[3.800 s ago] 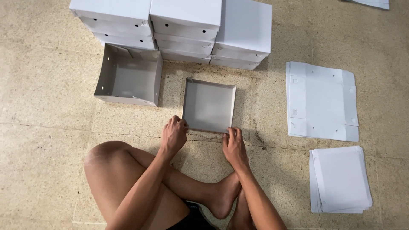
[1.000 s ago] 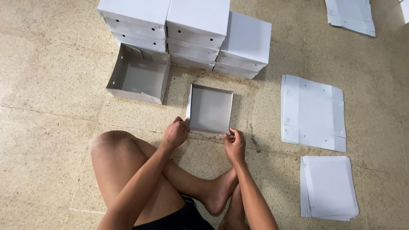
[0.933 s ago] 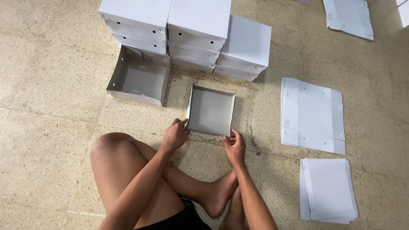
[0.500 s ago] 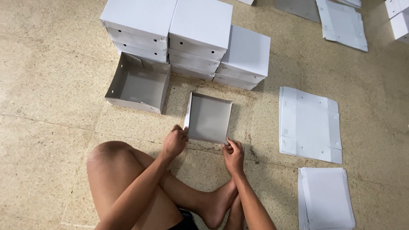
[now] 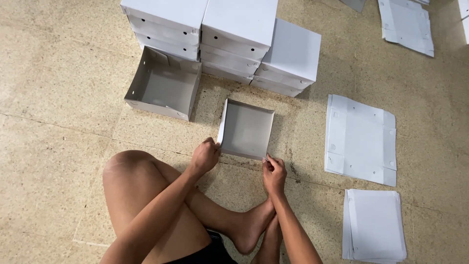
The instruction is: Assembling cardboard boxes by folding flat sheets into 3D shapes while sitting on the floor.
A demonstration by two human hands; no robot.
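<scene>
A shallow white cardboard lid (image 5: 246, 128), partly folded with raised walls, lies open side up on the floor in front of my crossed legs. My left hand (image 5: 205, 155) grips its near left corner, fingers curled on the wall. My right hand (image 5: 274, 172) pinches its near right corner. The near wall of the lid runs between my two hands.
An open white box base (image 5: 163, 84) sits to the left of the lid. Behind stand stacks of closed white boxes (image 5: 239, 36). Flat unfolded cardboard sheets (image 5: 360, 139) lie to the right, a pile of sheets (image 5: 373, 225) nearer, more sheets (image 5: 405, 24) at the far right.
My hands stay on the lid's near corners and have drawn in slightly, fingers curling tighter. The view has shifted, showing more sheets at the top right.
</scene>
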